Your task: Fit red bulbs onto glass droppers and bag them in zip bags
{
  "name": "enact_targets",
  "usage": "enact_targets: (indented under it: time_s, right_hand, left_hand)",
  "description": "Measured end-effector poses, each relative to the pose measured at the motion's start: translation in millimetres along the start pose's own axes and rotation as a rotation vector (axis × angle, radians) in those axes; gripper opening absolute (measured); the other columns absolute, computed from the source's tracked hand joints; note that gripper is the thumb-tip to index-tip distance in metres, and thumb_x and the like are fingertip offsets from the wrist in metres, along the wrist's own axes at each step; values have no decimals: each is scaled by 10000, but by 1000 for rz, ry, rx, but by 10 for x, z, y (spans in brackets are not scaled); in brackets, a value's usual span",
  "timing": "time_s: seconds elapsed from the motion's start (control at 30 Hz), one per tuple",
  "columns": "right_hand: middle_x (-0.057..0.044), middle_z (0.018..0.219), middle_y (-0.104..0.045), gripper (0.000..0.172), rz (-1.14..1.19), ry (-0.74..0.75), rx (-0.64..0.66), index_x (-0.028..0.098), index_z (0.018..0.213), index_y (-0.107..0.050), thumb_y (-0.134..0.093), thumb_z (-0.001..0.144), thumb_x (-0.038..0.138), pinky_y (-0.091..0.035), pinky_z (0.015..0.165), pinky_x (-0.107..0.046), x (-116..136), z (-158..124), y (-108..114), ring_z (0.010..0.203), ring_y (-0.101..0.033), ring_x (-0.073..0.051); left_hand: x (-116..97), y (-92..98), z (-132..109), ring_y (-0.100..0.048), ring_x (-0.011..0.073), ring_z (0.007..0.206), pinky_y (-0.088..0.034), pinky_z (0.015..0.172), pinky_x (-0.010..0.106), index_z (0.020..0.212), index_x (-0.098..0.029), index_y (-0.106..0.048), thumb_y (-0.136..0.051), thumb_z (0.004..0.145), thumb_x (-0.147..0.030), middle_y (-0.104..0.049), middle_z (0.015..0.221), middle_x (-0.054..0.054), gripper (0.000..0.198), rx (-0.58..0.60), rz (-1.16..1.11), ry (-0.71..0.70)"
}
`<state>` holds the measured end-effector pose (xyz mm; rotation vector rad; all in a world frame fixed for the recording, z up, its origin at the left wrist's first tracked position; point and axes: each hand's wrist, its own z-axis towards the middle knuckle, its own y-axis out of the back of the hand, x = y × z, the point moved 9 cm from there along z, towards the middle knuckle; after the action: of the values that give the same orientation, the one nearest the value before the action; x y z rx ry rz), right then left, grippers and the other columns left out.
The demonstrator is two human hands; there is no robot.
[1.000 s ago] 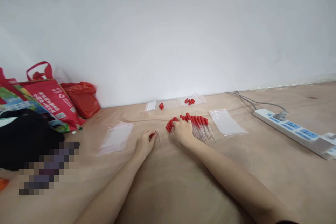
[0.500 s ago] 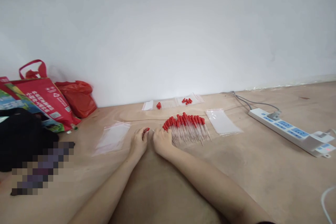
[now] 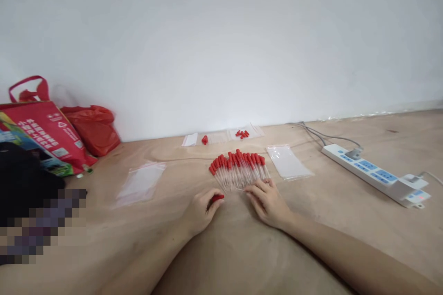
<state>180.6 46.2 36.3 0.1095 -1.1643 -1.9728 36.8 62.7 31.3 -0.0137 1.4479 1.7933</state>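
A row of clear droppers with red rubber bulbs [image 3: 238, 168] lies on the wooden board [image 3: 311, 221]. My left hand [image 3: 202, 209] rests just below the row's left end, fingers curled round a red bulb [image 3: 217, 197]. My right hand [image 3: 268, 200] lies at the row's near edge, fingertips pinching the thin clear tip of a dropper. Both hands touch the board.
Clear zip bags lie left [image 3: 140, 182] and right [image 3: 287, 162] of the row. More bags with loose red bulbs [image 3: 242, 134] lie by the wall. A white power strip [image 3: 375, 173] is at the right. Red bags [image 3: 51, 133] and a black item [image 3: 20, 179] stand left.
Both hands have drawn back toward me from the bulb end of the row. My right hand moved from the row's left to its near edge. The view has shifted a little.
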Motion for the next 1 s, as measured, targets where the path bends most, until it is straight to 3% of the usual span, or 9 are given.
enact_targets:
  time_s: [0.2,0.43,0.73,1.0]
  right_hand:
    - [-28,804,-583,170,14,77,51,187,897,-556,-404,822,172,-262,747,-324,159,106,-118,735,-495,-137]
    - [-27,807,-587,182,-9,71,54,194,931,-568,-417,830,186,-257,737,-314,126,97,-145,734,-493,-131]
    - [-17,767,-583,197,29,144,36,197,945,-586,-451,806,165,-251,697,-294,168,116,-156,695,-483,-118]
    - [-8,772,-581,204,-5,188,147,211,916,-598,-440,801,150,-213,672,-295,134,133,-231,636,-465,-101]
  left_hand:
    - [-37,32,28,-551,128,673,-435,650,246,835,-185,-535,-453,810,-240,-607,745,-2,102,-21,21,-17]
    - [-141,27,32,-552,138,708,-423,680,261,835,-178,-555,-457,812,-245,-610,753,11,121,-23,38,-102]
    - [-43,-31,27,-557,125,663,-414,648,246,781,-179,-573,-475,793,-199,-622,709,-12,101,-24,-58,12]
    - [-259,-22,4,-538,128,637,-387,664,271,752,-174,-577,-466,813,-195,-628,666,-2,129,-18,2,-202]
